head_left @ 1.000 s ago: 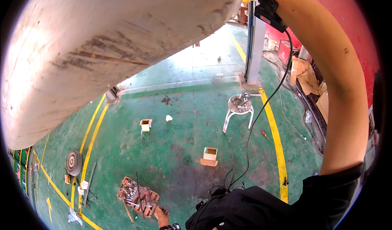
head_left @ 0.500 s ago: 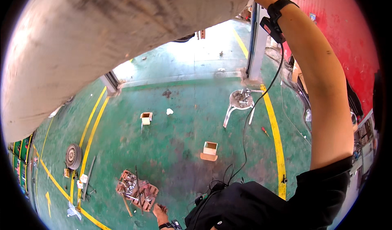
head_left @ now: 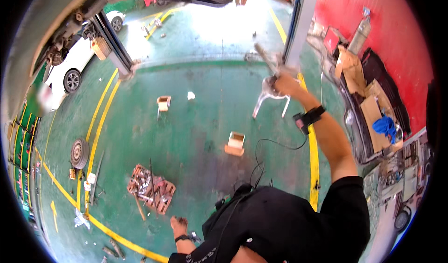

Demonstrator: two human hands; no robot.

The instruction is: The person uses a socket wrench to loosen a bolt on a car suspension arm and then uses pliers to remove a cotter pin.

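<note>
My right hand (head_left: 286,84) reaches out over the small white stool (head_left: 261,99) and is closed on a long grey metal bar-like tool (head_left: 265,57), which slants up and to the left. Motion blurs the tool, so its exact kind is unclear. Part of the stool's seat lies hidden behind this hand. Low in the view, my left hand (head_left: 178,226) hangs near my body, fingers loosely bent and apart, nothing visible in them. Just beyond it on the green floor sits a reddish crate (head_left: 164,202) heaped with metal parts and tools.
Open cardboard boxes (head_left: 236,140) stand on the floor. A wheel (head_left: 80,153) and a long metal bar (head_left: 97,179) lie left. Lift posts (head_left: 298,29) flank the bay; raised vehicle parts (head_left: 74,17) overhang the upper left. Cardboard (head_left: 352,69) lies by the red wall. A cable (head_left: 284,144) trails to my wrist.
My right hand has come down from overhead to the stool and now holds the bar-like tool. The large pale surface overhead has mostly left the view. My left hand stays low.
</note>
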